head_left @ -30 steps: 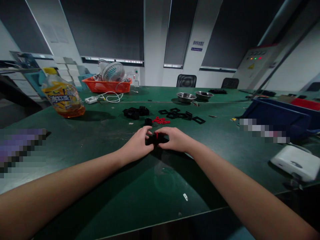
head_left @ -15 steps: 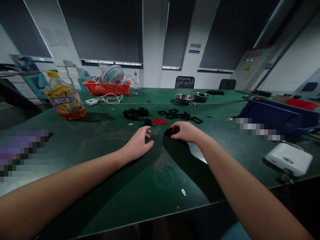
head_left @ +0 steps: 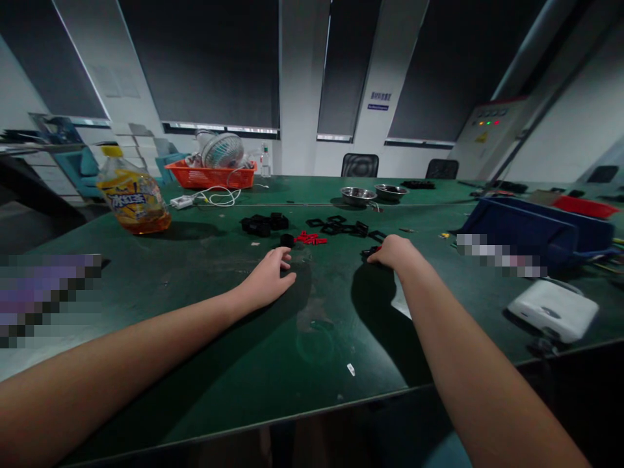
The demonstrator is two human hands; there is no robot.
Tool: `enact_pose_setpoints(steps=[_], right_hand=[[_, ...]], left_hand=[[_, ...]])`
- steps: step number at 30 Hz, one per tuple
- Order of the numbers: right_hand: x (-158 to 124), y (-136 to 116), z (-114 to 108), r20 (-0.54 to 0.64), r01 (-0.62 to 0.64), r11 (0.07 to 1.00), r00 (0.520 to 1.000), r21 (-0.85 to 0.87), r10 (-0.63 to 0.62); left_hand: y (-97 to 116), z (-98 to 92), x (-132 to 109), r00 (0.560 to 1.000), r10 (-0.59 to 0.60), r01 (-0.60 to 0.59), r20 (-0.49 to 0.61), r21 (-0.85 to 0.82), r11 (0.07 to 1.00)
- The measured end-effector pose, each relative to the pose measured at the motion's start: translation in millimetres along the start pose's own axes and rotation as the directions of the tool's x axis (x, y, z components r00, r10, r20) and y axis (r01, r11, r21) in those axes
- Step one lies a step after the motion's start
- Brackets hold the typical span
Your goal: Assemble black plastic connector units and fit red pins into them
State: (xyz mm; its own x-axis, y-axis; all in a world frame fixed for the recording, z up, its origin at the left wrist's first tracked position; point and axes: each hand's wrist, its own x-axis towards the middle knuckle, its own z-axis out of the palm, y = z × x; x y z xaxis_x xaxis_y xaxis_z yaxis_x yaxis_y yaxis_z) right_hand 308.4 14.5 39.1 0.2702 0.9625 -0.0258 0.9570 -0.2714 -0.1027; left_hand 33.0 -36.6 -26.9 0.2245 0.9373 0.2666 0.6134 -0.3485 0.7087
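Note:
My left hand (head_left: 267, 278) rests on the green table with fingers apart, holding nothing. Just beyond its fingertips sits a small black piece (head_left: 287, 240), beside a loose pile of small red plastic pieces (head_left: 311, 239). Farther right, my right hand (head_left: 397, 252) has its thumb and fingers closed round a black plastic part (head_left: 369, 252) with a bit of red on it, low at the tabletop. The hand covers most of that part. Several black blocks (head_left: 264, 223) lie behind the left hand, and flat black frames (head_left: 335, 225) are scattered beyond the red pile.
Two metal bowls (head_left: 358, 195) stand farther back. On the left are a yellow-capped bottle (head_left: 134, 198) and an orange basket (head_left: 212, 175) with a fan. A blue bin (head_left: 529, 227) and a white device (head_left: 553, 311) occupy the right. The table's front edge (head_left: 292, 422) runs below my arms.
My right hand has moved to the right with the black part, away from the red pile and towards the frames. My left hand has stayed nearly in place.

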Motion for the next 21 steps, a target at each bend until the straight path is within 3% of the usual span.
enact_pose_setpoints(steps=[7, 10, 13, 16, 21], right_hand=[[-6, 8, -9, -0.009, -0.119, 0.993, 0.993, 0.000, 0.119], [-13, 3, -12, -0.137, -0.118, 0.991, 0.983, 0.055, 0.125], [-18, -7, -9, -0.286, 0.033, 0.995, 0.958, 0.095, -0.005], [-20, -21, 0, -0.300, 0.199, 0.975, 0.940, 0.098, -0.162], [-23, -43, 19, -0.258, 0.464, 0.881, 0.866, 0.091, -0.429]], left_hand=[[1, -1.1, 0, 1.000, -0.011, 0.011, 0.000, 0.006, 1.000], [2, -1.7, 1, 0.999, -0.028, 0.027, -0.020, -0.013, 1.000], [3, -3.5, 3, 0.997, -0.051, 0.050, -0.053, -0.015, 0.999], [2, -6.9, 7, 0.994, -0.058, 0.060, -0.096, 0.013, 0.998], [-7, -13.8, 24, 0.982, -0.013, 0.041, -0.189, 0.141, 0.989]])
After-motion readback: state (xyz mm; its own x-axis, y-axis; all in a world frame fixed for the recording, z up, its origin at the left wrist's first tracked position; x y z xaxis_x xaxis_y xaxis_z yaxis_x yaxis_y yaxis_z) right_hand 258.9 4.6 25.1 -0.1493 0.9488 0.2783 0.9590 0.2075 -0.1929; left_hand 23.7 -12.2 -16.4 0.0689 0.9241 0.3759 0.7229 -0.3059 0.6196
